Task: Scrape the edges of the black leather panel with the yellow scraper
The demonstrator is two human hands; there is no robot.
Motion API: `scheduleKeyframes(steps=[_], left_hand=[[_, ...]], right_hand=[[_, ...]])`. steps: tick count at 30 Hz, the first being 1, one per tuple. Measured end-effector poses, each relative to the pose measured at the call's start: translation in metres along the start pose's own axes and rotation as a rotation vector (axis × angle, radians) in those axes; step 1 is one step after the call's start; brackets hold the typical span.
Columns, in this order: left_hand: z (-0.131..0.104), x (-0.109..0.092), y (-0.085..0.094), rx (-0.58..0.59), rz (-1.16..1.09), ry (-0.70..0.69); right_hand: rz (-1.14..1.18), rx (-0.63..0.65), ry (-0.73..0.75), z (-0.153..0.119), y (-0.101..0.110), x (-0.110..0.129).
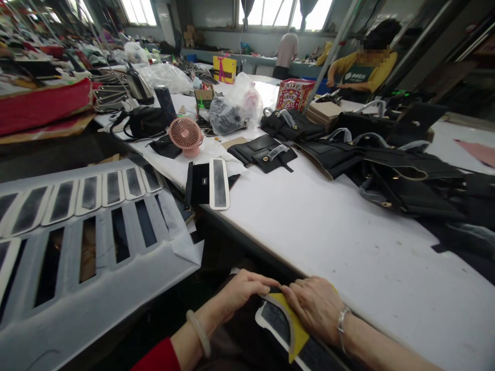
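Near the table's front edge, my left hand [242, 289] is closed, its thumb and index finger at the far edge of a black panel with a white border [276, 319]. My right hand [317, 308] is closed over a yellow-faced piece with a grey edge [299, 337], which lies curled over the panel. The fingertips of both hands almost meet at the panel's far end. My right palm and fingers hide part of both pieces. A similar white-bordered panel [219, 184] rests on a black bag part [199, 183] at the table edge.
On the left, a slotted grey rack [127, 275] carries several white-bordered panels. Black handbags [410, 180] are piled along the right of the white table [309, 226]. A pink fan [186, 135] stands farther back. A person in a yellow top [382, 69] works across the table.
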State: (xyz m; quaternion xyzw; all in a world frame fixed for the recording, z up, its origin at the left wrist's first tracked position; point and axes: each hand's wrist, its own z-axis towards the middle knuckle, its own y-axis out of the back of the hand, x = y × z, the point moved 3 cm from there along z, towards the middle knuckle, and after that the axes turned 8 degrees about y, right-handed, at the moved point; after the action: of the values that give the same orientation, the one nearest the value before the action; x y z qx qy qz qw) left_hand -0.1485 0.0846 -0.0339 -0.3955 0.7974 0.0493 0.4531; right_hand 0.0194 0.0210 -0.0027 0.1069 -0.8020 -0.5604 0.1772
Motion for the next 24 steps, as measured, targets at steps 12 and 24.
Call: scheduleKeyframes(steps=[12,24], left_hand=[[0.013,-0.017,-0.006,0.019,0.049,0.134],[0.014,-0.002,-0.010,0.034,0.003,0.048]], right_hand=[[0.150,0.051,-0.167,-0.032,0.002,-0.021],[1.019,-0.128,-0.469,-0.086,0.032,-0.014]])
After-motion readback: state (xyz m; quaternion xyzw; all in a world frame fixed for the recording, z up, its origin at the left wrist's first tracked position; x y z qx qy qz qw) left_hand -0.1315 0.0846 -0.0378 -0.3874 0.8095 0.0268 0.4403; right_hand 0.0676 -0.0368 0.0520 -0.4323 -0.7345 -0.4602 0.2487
